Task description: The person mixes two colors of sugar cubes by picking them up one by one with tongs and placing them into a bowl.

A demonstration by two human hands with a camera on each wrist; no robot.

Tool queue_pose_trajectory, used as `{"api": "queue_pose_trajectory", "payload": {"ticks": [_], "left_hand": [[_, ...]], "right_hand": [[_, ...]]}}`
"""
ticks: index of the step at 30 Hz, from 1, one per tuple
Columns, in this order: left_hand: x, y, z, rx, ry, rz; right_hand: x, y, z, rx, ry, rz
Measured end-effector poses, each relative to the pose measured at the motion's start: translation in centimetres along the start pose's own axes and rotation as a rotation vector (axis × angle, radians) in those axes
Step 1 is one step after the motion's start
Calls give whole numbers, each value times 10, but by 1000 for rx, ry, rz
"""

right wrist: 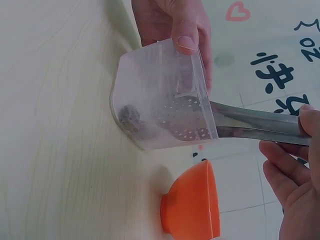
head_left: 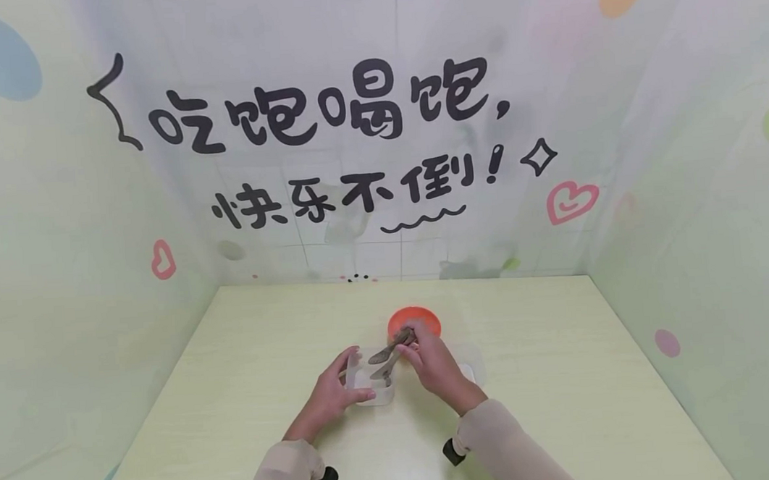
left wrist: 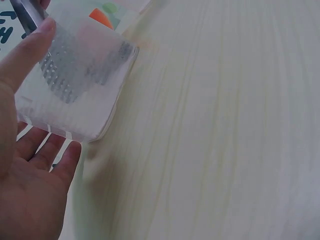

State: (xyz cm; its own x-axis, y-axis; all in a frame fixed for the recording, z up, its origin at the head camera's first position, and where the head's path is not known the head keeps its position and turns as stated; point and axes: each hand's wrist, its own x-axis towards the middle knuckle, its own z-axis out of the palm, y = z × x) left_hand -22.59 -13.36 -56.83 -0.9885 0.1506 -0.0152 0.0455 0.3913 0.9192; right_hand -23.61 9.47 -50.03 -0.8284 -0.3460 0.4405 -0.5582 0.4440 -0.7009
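Observation:
My left hand (head_left: 329, 394) grips a clear plastic container (head_left: 375, 398), thumb at its near rim and fingers on its far side. Metal tongs (right wrist: 255, 120) are held in my right hand (head_left: 435, 362), and their perforated heads (left wrist: 60, 75) reach down inside the container. At the bottom of the container lies a small dark lump (right wrist: 130, 119), blurred through the cloudy wall; its kind is unclear. I cannot tell whether the tongs touch it. Just beyond my right hand stands an orange bowl (head_left: 414, 315), its inside partly covered by that hand.
A translucent flat piece, perhaps a lid (head_left: 476, 362), lies on the table to the right of my right hand, partly hidden. The pale wooden table (head_left: 248, 377) meets printed curtain walls (head_left: 385, 254) at the back and sides.

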Motion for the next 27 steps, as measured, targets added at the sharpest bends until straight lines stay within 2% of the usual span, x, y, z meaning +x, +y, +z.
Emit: {"api": "queue_pose_trajectory", "payload": {"ticks": [8, 16, 27], "left_hand": [[0, -1, -1, 1, -4, 6], [0, -1, 0, -9, -5, 0], [1, -4, -1, -15, -3, 10]], "right_hand": [[0, -1, 2, -69, -24, 26], [-1, 0, 4, -78, -37, 51], [-3, 6, 5, -38, 29, 23]]}}
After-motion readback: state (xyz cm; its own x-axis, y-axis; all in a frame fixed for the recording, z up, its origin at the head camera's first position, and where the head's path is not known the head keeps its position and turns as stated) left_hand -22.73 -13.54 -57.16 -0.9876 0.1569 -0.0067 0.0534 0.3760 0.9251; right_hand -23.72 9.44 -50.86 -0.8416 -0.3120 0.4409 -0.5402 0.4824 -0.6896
